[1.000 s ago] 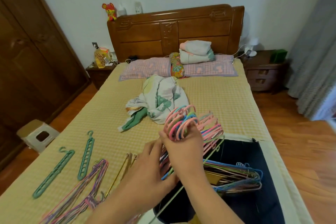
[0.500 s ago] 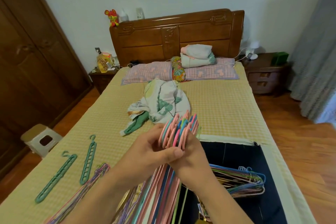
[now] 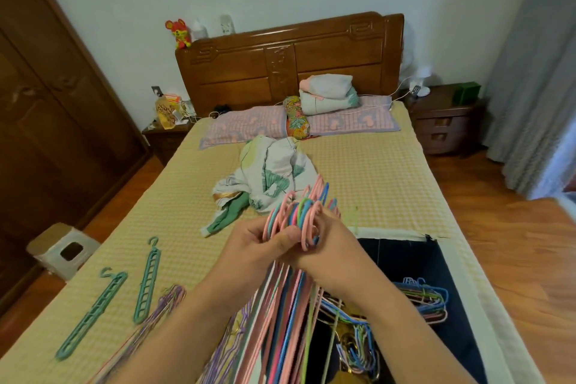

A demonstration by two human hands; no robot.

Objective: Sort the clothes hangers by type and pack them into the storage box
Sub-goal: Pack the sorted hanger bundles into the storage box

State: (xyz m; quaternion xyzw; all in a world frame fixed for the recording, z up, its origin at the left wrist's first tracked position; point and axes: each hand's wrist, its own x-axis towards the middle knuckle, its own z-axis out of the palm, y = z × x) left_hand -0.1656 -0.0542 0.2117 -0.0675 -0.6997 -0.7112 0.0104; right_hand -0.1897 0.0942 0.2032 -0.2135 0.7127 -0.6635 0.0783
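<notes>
Head view, left hand (image 3: 249, 243) and right hand (image 3: 327, 246) gripping hanger bundle (image 3: 299, 218), lower ends cut off, storage box (image 3: 414, 262) partly hidden.

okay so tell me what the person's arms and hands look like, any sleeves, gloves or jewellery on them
Both forearms are bare as far as the frame shows, with no sleeves in view. The left hand and right hand wear no gloves. No watch, bracelet or ring is visible on the wrists or fingers.

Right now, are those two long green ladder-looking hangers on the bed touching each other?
Apart. The head view shows the two green ladder hangers lying side by side, bedsheet showing between them.
</notes>
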